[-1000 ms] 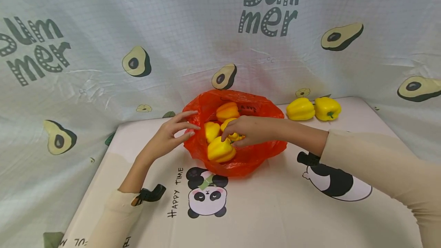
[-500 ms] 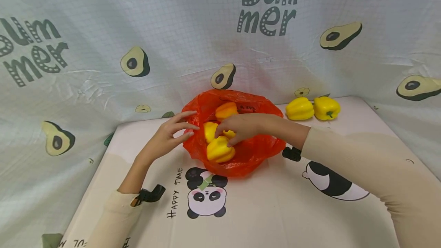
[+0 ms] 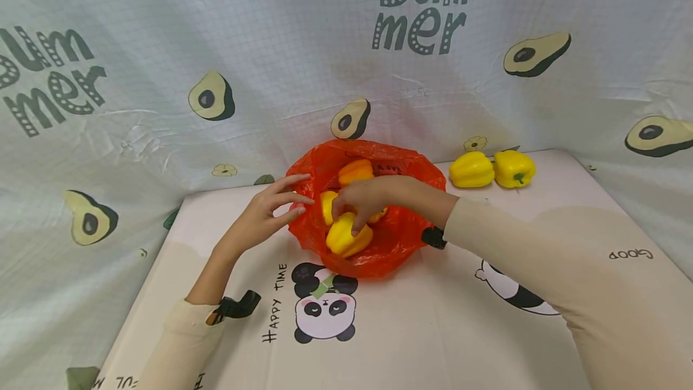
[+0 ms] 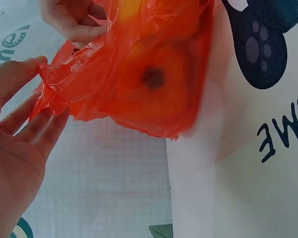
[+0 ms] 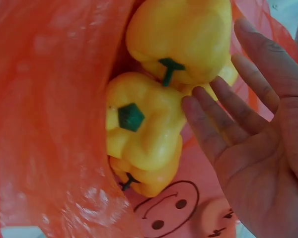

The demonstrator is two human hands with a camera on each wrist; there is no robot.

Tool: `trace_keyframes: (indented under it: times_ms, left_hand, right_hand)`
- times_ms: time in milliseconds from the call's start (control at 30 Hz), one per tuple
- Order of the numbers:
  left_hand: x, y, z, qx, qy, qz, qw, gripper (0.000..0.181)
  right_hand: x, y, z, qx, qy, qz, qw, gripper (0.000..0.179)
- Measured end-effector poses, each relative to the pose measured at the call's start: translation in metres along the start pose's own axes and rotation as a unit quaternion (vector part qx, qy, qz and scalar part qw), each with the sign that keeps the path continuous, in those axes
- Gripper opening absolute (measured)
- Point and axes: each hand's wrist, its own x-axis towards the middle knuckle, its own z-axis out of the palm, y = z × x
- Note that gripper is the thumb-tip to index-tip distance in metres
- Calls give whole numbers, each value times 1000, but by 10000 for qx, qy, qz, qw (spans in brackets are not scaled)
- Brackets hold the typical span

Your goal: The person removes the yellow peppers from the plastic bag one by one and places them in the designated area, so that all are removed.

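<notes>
A red plastic bag (image 3: 373,265) stands with its mouth spread wide and several bell peppers inside. My left hand (image 3: 267,204) holds the bag's left rim; in the left wrist view the thumb and fingers (image 4: 48,130) lie on either side of the crumpled film. Reaching in from the right, my right hand (image 3: 365,197) has its fingertips at the front yellow bell pepper (image 3: 348,241). Its fingers (image 5: 241,111) look extended in the right wrist view, beside that pepper (image 5: 181,37). Behind lies an orange-yellow pepper (image 3: 355,171); a yellow pepper (image 3: 327,204) sits left, another partly hidden under the hand.
Two yellow bell peppers, one on the left (image 3: 471,170) and one on the right (image 3: 514,169), lie side by side at the table's back right. A light printed tablecloth (image 3: 411,330) covers the table. A patterned sheet (image 3: 292,65) hangs right behind the bag.
My right hand has moved left and down onto the front yellow bell pepper, which has turned slightly. The left hand stays at the bag's rim.
</notes>
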Motion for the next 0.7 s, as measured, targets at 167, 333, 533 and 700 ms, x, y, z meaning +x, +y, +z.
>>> trace_keyframes:
  times_ms: [167, 333, 533, 700]
  left_hand:
    - [1, 0, 1, -49, 18, 23, 10000, 22]
    - [1, -1, 2, -84, 20, 27, 10000, 22]
    - [1, -3, 3, -78, -18, 6, 10000, 22]
    - [2, -3, 3, -56, -14, 34, 10000, 22]
  right_hand:
    - [4, 5, 6, 173, 27, -34, 9998, 52]
    - [4, 9, 10, 84, 53, -141, 9999, 59]
    - [-9, 17, 1, 326, 283, -190, 9989, 62]
    - [-26, 23, -8, 789, 450, -433, 9949, 62]
